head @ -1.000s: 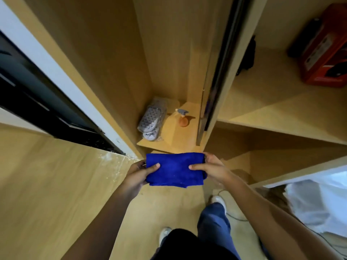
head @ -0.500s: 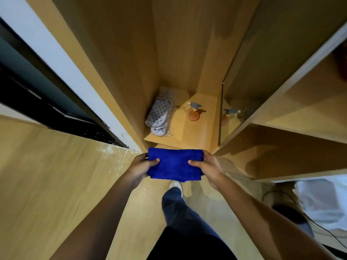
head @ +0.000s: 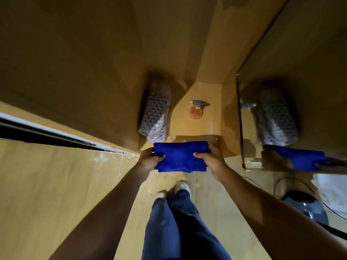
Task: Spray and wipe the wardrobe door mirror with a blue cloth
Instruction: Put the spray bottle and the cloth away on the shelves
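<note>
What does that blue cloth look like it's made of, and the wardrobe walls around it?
The folded blue cloth looks like soft microfibre or terry: matte and fuzzy, and its edges sag. The light brown wardrobe walls look like wood-grain laminate board: flat and smooth, with a faint sheen. Neither can be told for certain.

No text, label or number is legible.

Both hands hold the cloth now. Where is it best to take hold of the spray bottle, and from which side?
Take the spray bottle by its neck, under the grey trigger head, coming from above. It stands upright on the wardrobe floor, apart from the slippers.
</note>
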A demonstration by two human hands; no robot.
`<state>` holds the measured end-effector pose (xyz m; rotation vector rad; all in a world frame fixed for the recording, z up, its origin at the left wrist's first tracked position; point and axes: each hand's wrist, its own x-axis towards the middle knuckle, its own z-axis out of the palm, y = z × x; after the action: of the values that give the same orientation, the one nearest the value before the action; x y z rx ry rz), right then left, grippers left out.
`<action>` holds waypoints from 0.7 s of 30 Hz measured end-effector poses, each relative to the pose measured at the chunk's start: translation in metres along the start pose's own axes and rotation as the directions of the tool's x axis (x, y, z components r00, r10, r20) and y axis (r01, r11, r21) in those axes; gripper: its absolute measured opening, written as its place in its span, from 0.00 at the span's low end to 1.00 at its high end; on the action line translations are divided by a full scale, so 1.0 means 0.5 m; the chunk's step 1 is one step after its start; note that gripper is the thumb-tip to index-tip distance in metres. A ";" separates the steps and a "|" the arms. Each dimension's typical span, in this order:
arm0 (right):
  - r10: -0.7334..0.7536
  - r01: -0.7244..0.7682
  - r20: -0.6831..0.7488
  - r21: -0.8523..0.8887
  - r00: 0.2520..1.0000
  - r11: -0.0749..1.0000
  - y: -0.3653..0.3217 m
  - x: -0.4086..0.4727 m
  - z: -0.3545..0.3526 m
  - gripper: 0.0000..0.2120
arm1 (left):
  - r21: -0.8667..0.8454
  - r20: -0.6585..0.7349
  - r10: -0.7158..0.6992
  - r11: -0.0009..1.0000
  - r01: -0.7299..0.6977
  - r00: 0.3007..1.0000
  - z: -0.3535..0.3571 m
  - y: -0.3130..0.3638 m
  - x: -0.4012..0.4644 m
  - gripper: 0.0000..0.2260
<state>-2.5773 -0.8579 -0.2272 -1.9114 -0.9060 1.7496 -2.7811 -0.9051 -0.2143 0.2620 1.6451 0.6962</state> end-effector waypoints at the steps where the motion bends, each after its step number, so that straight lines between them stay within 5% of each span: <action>1: -0.004 0.004 -0.025 0.010 1.000 1.000 0.002 0.024 0.003 0.20 | 0.016 0.011 0.000 1.000 0.000 1.000 0.005 0.003 0.034 0.13; 11: -0.080 0.073 -0.298 -0.034 0.951 0.997 0.090 0.304 0.031 0.24 | 0.130 0.171 0.055 0.988 -0.078 0.984 0.075 0.000 0.346 0.18; 19: -0.138 0.129 -0.385 -0.050 0.912 0.990 0.157 0.525 0.034 0.26 | 0.191 0.042 0.101 0.976 -0.107 0.994 0.163 -0.028 0.570 0.16; 21: -0.148 0.121 -0.407 -0.091 0.902 0.988 0.177 0.567 0.026 0.27 | 0.216 0.099 0.173 0.958 -0.191 0.980 0.174 -0.041 0.615 0.16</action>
<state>-2.5702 -0.7275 -0.4943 -2.0922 -0.9136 1.1816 -2.7569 -0.7304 -0.4816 0.6035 1.6371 0.6280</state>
